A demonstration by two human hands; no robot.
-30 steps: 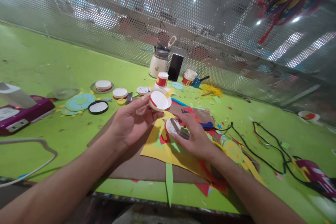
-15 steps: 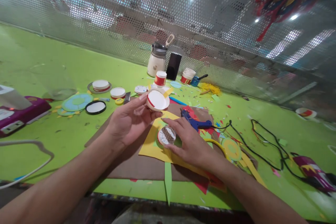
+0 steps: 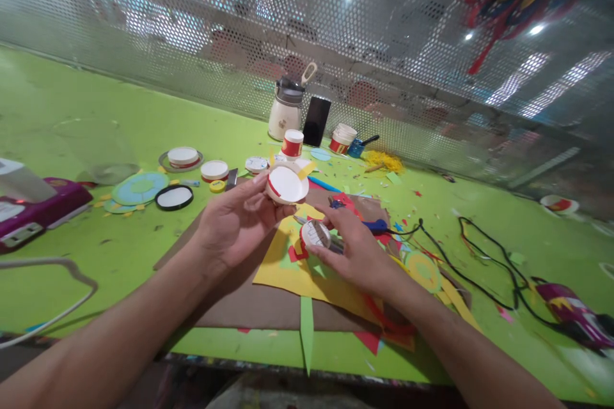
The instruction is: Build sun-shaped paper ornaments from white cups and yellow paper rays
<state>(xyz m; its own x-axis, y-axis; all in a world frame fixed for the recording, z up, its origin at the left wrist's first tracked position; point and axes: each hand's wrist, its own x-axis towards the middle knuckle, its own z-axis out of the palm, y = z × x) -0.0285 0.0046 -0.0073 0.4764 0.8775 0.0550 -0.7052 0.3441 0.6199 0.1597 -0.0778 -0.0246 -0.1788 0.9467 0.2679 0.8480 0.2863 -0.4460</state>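
Observation:
Raised over the work area, my left hand (image 3: 230, 230) is closed on a shallow white paper cup piece (image 3: 289, 184) with a bit of red on its side. The piece is tilted so its white inside shows. My right hand (image 3: 357, 246) has thumb and fingers around a small round paper cup bottom (image 3: 316, 234), white with dark lines and a brown patch on top and red on its side. Below it lie yellow paper (image 3: 278, 268) with red and green scraps, on a brown board (image 3: 230, 307). A blue glue gun (image 3: 377, 225) is partly hidden behind my right hand.
Behind stand a red and white cup (image 3: 292, 144), a bottle (image 3: 285, 112) and a dark phone (image 3: 317, 121). Further cup pieces (image 3: 214, 170) and blue paper discs (image 3: 141, 188) lie left. A black cord (image 3: 465, 281) crosses the green table (image 3: 508, 223) at right.
My right hand has shifted slightly right and up with the round cup bottom, uncovering red scraps on the yellow paper. My left hand and its cup piece have hardly moved.

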